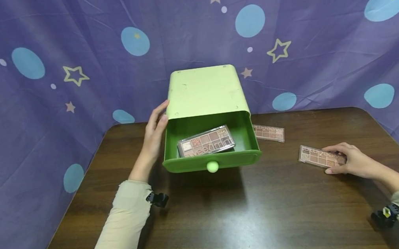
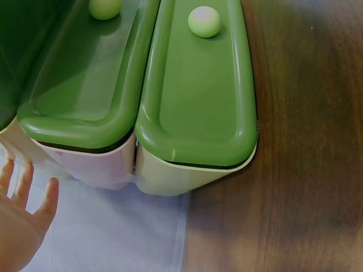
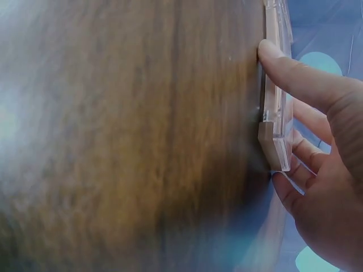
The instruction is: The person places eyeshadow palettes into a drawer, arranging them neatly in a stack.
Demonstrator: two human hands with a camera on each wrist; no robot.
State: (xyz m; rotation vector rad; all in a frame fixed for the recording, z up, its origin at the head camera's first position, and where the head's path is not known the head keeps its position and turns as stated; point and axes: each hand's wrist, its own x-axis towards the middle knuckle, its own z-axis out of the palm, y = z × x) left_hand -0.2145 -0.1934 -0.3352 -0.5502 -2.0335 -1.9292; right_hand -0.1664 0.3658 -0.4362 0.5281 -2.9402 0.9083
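My left hand [image 1: 154, 134] rests its fingertips on the left side of a pale green drawer cabinet [image 1: 205, 90], fingers fairly straight. The top drawer [image 1: 178, 164] is pulled out by its round knob [image 1: 212, 166]. Inside it lies an eyeshadow palette [image 1: 206, 141], tilted against the drawer's wall. To the right, my right hand [image 1: 357, 161] grips a second eyeshadow palette [image 1: 318, 157] by its near end, thumb on one long edge and fingers on the other. In the right wrist view this palette [image 3: 276, 96] is seen edge-on, close to the wooden tabletop.
A third palette [image 1: 268, 133] lies on the brown table [image 1: 264, 210], partly hidden behind the cabinet. Lower drawers with green fronts [image 2: 201, 90] stand shut in the left wrist view. A purple patterned cloth [image 1: 191, 30] hangs behind the table.
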